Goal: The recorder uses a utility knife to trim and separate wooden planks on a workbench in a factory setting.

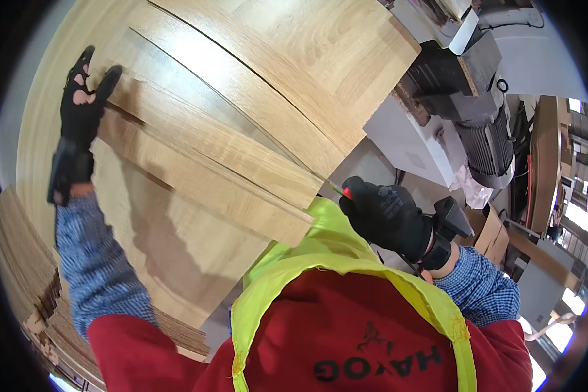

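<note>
**Long oak-coloured boards, held at both ends**

At the far left, the left hand [80, 104] in a black fingerless glove lies flat with fingers spread on the far end of the wooden boards [209, 144]. Its grip is wide open, pressing rather than clasping. The boards are long, thin, light-coloured planks fanned across the middle of the view, their near ends stepped just above the yellow vest [320, 255]. They look stiff, smooth-faced and fairly heavy as a bundle. Each one would likely slide over its neighbour, so the edges and ends seem the surest places to hold.

To the right, the right hand [385, 215], black-gloved, is closed in a fist at the near corner of the boards. What it has hold of is unclear; something small and red shows at the thumb. Further right stands a grey machine motor [483, 140].
</note>
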`<state>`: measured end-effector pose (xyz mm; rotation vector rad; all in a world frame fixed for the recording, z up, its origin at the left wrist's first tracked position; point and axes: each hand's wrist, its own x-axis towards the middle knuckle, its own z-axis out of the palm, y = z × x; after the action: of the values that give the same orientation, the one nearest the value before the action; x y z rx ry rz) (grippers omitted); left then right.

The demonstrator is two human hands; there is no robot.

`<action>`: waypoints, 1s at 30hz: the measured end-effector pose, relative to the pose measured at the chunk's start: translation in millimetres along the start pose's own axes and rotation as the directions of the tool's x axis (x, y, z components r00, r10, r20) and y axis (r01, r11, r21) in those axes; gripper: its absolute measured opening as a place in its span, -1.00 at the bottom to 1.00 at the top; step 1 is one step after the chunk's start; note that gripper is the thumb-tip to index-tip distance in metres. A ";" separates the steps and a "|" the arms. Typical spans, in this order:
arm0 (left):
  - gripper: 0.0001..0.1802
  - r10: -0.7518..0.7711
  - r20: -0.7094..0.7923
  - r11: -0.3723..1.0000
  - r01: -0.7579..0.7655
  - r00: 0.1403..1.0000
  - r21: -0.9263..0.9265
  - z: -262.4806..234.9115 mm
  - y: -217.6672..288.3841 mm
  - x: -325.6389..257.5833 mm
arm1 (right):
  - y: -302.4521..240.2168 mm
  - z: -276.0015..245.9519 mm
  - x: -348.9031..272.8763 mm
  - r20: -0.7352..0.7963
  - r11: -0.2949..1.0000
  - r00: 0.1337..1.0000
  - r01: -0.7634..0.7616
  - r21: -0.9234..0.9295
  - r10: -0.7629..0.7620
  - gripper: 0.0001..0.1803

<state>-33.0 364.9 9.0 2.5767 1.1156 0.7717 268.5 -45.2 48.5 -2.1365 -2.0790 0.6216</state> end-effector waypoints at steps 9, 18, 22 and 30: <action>-0.55 0.322 0.061 0.443 -0.093 0.945 -0.892 108.6 337.0 -128.2 | 27.3 26.1 -23.8 0.163 -0.044 0.984 -0.160 0.986 0.075 -0.52; -0.58 0.232 0.057 0.512 -0.072 0.971 -0.856 132.2 343.7 -130.7 | 45.9 57.2 -25.3 0.103 0.378 0.991 -0.129 0.917 0.088 -0.73; -0.61 0.305 0.026 0.559 -0.156 0.952 -0.814 126.3 344.6 -130.6 | 42.6 60.9 -22.5 0.143 0.321 0.988 -0.156 0.934 0.066 -0.73; -0.72 0.183 0.012 0.387 -0.061 0.983 -0.920 130.7 347.6 -136.1 | 22.3 32.7 -14.6 0.093 0.188 0.996 -0.093 0.978 0.012 -0.76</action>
<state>172.6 27.8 -11.6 1.6603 0.2357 0.9044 278.1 -67.8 14.2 -1.2978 -0.9206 1.5173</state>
